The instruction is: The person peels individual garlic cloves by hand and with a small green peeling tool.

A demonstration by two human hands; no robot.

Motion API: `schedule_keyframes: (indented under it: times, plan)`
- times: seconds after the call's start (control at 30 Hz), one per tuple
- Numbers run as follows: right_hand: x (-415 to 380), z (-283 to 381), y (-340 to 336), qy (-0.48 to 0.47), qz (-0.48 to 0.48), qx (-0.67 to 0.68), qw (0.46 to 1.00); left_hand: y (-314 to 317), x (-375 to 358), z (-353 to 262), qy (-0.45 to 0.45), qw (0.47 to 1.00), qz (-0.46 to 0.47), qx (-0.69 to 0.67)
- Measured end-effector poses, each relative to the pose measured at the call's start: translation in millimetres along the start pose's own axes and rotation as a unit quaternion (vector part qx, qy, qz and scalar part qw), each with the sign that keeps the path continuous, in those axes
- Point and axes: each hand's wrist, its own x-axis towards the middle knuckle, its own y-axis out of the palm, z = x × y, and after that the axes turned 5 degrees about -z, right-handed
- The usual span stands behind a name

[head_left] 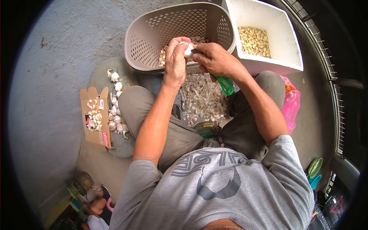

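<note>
Left hand (176, 63) pinches garlic (188, 51), right hand (219, 60) grips green-handled knife (225, 86) (blade (197, 51) mostly hidden).

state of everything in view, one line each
Left hand: closed on garlic bulb
Right hand: closed around green handle
Basket: open-topped, partly filled
White box: open, peeled cloves inside
Cardboard: flaps spread, cloves on it
Other bulbs: whole
Peelings: loose, heaped
Pink bag: crumpled

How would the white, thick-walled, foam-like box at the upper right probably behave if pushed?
The white, thick-walled, foam-like box would probably keep its shape, since its walls look thick and straight. It may be fairly light for its size if it is foam, as it appears. Its pale peeled garlic cloves lie loose, so they might shift.
</note>
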Motion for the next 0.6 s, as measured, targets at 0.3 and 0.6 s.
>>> schedule_keyframes:
  times: [0.3, 0.6]
  plan:
    - [-6.4, 0.2, 6.7, -0.047, 0.0, -0.062, 0.997, -0.7, -6.7, 1.9, -0.013, 1.0, -0.018, -0.007]
    - [-9.2, -0.5, 1.6, -0.111, -0.137, -0.087, 0.98, -2.4, 1.6, -5.2, -0.012, 1.0, -0.02, -0.018]
